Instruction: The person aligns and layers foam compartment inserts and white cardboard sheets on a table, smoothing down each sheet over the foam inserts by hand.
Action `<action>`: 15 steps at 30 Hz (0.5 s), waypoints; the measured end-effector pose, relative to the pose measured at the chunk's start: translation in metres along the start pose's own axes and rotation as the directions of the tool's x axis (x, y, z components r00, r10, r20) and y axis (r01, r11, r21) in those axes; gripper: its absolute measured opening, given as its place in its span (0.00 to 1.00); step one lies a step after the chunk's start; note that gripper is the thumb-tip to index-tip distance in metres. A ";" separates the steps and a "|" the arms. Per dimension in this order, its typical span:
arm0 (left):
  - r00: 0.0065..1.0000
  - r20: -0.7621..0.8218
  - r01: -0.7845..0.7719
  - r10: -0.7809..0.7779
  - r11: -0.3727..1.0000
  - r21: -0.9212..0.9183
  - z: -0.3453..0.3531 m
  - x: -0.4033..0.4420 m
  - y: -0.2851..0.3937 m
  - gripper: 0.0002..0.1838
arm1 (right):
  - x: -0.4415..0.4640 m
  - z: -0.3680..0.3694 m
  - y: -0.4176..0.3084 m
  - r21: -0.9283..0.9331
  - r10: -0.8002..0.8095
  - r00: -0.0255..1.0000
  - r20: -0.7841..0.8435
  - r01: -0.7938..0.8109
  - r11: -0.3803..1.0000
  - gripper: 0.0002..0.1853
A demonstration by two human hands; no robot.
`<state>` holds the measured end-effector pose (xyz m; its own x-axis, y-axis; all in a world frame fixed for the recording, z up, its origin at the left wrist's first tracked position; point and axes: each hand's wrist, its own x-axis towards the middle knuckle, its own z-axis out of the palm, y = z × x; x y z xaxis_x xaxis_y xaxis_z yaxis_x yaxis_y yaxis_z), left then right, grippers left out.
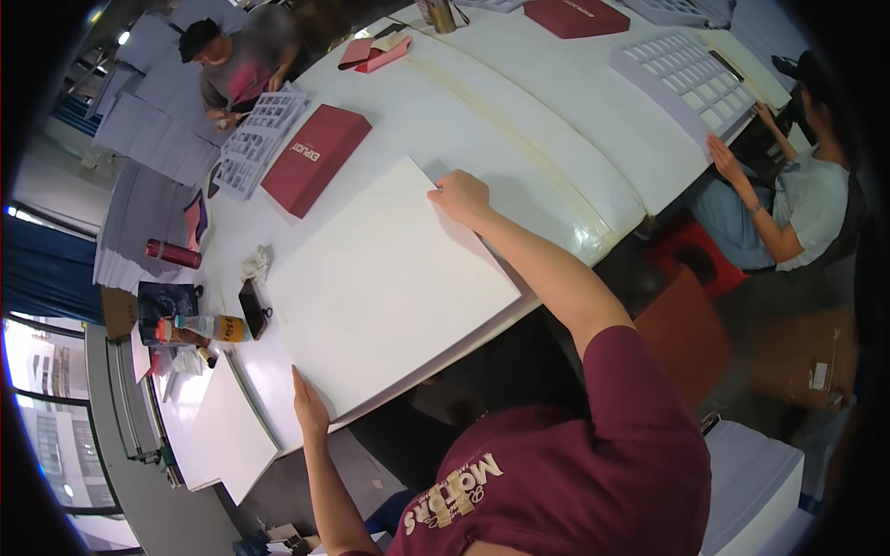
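Observation:
A large white board (389,287) lies on the white table (519,102) in front of me. My right hand (462,197) is at the board's far right corner, its fingers curled in and closed on the edge. At the near left corner, my left hand (311,408) rests against the board's side edge with its fingers stretched out together and the palm turned toward the board. The underside of the board is hidden.
A dark red box (316,159) lies beyond the board. A phone (253,309), crumpled tissue (257,264), bottles (218,327) and a red flask (173,253) stand or lie left. White sheets (227,422) are at lower left. Two people (807,199) work with gridded trays (688,85).

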<state>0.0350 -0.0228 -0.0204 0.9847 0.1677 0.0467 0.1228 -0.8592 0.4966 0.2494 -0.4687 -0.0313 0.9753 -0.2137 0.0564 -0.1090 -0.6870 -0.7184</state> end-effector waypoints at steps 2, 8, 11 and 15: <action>0.999 0.021 0.023 -0.024 0.999 0.026 -0.004 -0.003 0.014 0.27 | 0.022 0.011 -0.002 -0.027 0.001 1.000 -0.016 -0.001 1.000 0.15; 0.996 0.062 0.065 -0.070 0.995 0.076 -0.009 -0.003 0.021 0.27 | 0.058 0.017 -0.021 -0.074 0.035 0.999 0.026 -0.033 0.997 0.17; 0.998 0.051 0.025 -0.029 0.998 0.061 -0.009 -0.004 0.022 0.27 | 0.067 0.022 -0.025 -0.074 0.060 0.998 0.009 -0.059 0.996 0.16; 0.998 0.050 0.031 -0.030 0.999 -0.020 -0.005 -0.004 0.012 0.27 | 0.074 0.031 -0.020 -0.091 0.088 0.996 -0.010 -0.088 0.992 0.14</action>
<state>0.0318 -0.0317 -0.0105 0.9856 0.1687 -0.0116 0.1505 -0.8440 0.5148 0.3294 -0.4493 -0.0346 0.9599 -0.2802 0.0004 -0.2116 -0.7259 -0.6545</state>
